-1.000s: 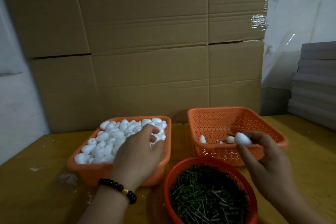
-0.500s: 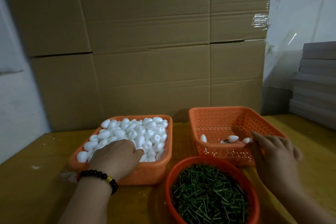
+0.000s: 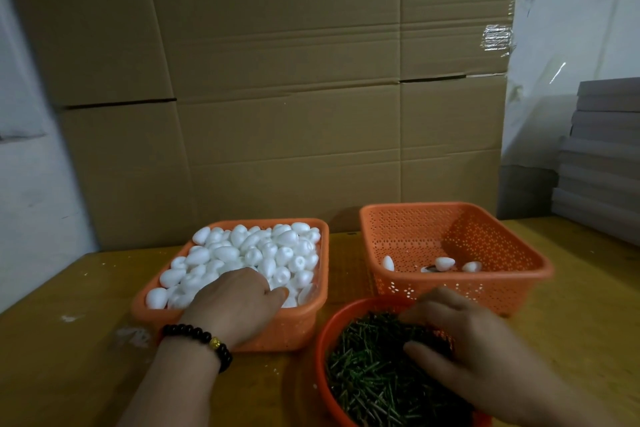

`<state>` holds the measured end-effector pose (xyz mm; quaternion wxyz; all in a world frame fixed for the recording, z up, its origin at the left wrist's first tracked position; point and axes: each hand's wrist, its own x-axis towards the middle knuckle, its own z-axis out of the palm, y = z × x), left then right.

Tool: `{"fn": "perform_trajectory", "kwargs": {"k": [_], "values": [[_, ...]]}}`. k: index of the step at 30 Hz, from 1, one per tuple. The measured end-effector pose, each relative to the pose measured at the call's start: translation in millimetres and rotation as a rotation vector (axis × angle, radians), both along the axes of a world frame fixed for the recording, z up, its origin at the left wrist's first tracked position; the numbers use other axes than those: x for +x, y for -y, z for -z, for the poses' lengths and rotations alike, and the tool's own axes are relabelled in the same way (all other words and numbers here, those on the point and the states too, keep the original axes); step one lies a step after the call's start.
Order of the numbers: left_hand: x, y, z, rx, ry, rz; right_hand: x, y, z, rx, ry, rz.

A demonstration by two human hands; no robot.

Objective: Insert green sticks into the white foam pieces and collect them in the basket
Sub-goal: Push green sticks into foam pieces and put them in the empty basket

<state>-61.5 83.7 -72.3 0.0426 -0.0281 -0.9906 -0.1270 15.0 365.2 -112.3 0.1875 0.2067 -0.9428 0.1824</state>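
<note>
While your left hand (image 3: 230, 305) rests down in the left orange basket (image 3: 313, 309), its fingers curl into the pile of white foam pieces (image 3: 249, 253) there. You cannot tell from here if it has one in its grip, because the fingertips are hidden. A black bead bracelet (image 3: 199, 338) sits on that wrist.

Your right hand (image 3: 471, 354) is over the round red bowl (image 3: 323, 354) at the near edge of the bench (image 3: 62, 374). Its fingers bend down into the green sticks (image 3: 367, 371) that fill the bowl. You cannot tell if it has pinched a stick.

Just behind the bowl, toward the far right of the bench, stands the right orange basket (image 3: 433, 232). A few foam pieces (image 3: 445, 263) lie on its floor near its front wall. They are small, and the sticks in them are hard to see.

Big cardboard sheets (image 3: 294, 80) stand along the far edge of the bench. A stack of grey boards (image 3: 602, 156) sits at the far right corner. Little white crumbs (image 3: 133, 336) lie on the bench by the left basket.
</note>
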Motion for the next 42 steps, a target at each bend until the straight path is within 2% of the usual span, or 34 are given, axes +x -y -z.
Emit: {"fn": "perform_trajectory", "kwargs": {"k": [5, 8, 13, 21, 29, 38, 42], "values": [[2.7, -1.5, -2.0, 0.130, -0.078, 0.073, -2.7, 4.3, 6.6, 0.100, 0.151, -0.084], [6.8, -5.9, -2.8, 0.250, -0.103, 0.103, -3.3, 3.8, 9.3, 0.119, 0.143, -0.113], [8.8, -20.3, -1.4, 0.392, -0.242, 0.187, -4.5, 2.6, 7.9, 0.063, 0.142, -0.175], [17.9, -41.0, 1.4, 0.759, -0.102, 0.332, 0.4, 4.9, 0.9, -0.013, 0.096, -0.177], [21.7, -49.8, 4.0, 0.854, -0.076, 0.349, 4.8, 9.8, 0.2, -0.099, 0.024, -0.099], [23.2, -54.9, 5.3, 0.834, -0.257, 0.392, 7.9, 13.2, -1.2, -0.202, -0.037, -0.130], [23.4, -56.9, 5.7, 0.866, -0.268, 0.397, 8.4, 13.9, -1.7, -0.240, -0.046, -0.160]]}}
